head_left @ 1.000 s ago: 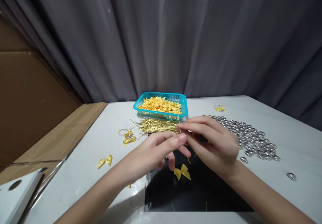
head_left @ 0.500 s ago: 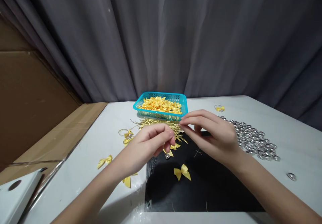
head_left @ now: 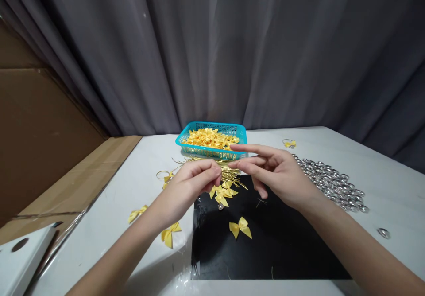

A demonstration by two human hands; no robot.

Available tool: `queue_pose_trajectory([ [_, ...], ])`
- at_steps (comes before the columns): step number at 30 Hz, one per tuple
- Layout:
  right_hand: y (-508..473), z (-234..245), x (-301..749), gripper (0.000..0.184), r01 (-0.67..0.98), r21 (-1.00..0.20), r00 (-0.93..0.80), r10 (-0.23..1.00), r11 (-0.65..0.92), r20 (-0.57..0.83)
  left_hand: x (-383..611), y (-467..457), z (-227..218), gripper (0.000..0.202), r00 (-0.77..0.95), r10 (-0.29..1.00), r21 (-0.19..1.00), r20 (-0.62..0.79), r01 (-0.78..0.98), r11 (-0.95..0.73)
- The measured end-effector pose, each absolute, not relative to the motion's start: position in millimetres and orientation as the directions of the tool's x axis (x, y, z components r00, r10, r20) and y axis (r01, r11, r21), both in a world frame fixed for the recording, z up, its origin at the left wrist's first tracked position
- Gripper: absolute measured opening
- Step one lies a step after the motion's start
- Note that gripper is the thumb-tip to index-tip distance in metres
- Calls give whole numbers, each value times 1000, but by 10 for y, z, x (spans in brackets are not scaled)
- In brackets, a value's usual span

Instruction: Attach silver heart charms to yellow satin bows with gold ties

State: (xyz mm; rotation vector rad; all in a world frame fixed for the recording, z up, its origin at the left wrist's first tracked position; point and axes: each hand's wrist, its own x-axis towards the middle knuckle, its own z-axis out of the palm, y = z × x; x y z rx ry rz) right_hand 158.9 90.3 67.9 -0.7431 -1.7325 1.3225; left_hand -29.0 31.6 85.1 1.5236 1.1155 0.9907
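Above the near edge of a pile of gold wire ties (head_left: 234, 177), my left hand (head_left: 197, 178) is closed, its fingertips pressed together in a pinch. Whatever lies in that pinch is too small or hidden to name. Facing it, my right hand (head_left: 275, 172) has its forefinger stretched out and the other fingers apart; I see nothing held in it. Below the hands, yellow ribbon bows (head_left: 224, 192) lie at the top of a black mat (head_left: 282, 243), with a small silver bell-like piece (head_left: 221, 206) beside them. A single yellow bow (head_left: 241, 228) rests lower on the mat.
A turquoise basket (head_left: 212, 153) full of yellow bows stands at the back. Several silver oval pieces (head_left: 338, 183) spread on the right, one (head_left: 384, 233) apart. Looped bows (head_left: 290, 144) lie back right and left. Cardboard (head_left: 76, 176) and a white box (head_left: 25, 256) border the left.
My left hand has shifted slightly left and up. My right hand has moved left; its forefinger has lifted away from the thumb and the fingers have spread.
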Motion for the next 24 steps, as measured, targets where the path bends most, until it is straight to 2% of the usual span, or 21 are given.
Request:
queue_pose_trajectory([
  [3, 916, 658, 1591, 18, -28, -977, -545, 815, 214, 194, -309, 321, 847, 31, 211, 975, 946, 64, 299, -127],
  [9, 887, 667, 1576, 15, -182, -982, -564, 812, 53, 149, -310, 318, 813, 30, 216, 975, 883, 41, 448, -137],
  [14, 898, 685, 1553, 10, -297, -950, -287, 939, 99, 187, -283, 332, 761, 28, 260, 966, 869, 7, 476, -134],
  [16, 900, 674, 1523, 8, -378, -924, -284, 942, 60, 178, -230, 336, 725, 28, 279, 960, 875, -5, 466, -131],
  [19, 888, 645, 1468, 11, -533, -838, -352, 931, -113, 98, -127, 328, 668, 29, 296, 955, 907, -32, 411, -97],
  [22, 878, 621, 1454, 15, -571, -800, -358, 933, -184, 40, -100, 302, 655, 29, 382, 921, 905, -78, 416, -96],
  [24, 878, 612, 1495, 15, -561, -807, -343, 939, -183, 26, -155, 286, 670, 29, 520, 834, 852, -185, 507, -127],
])
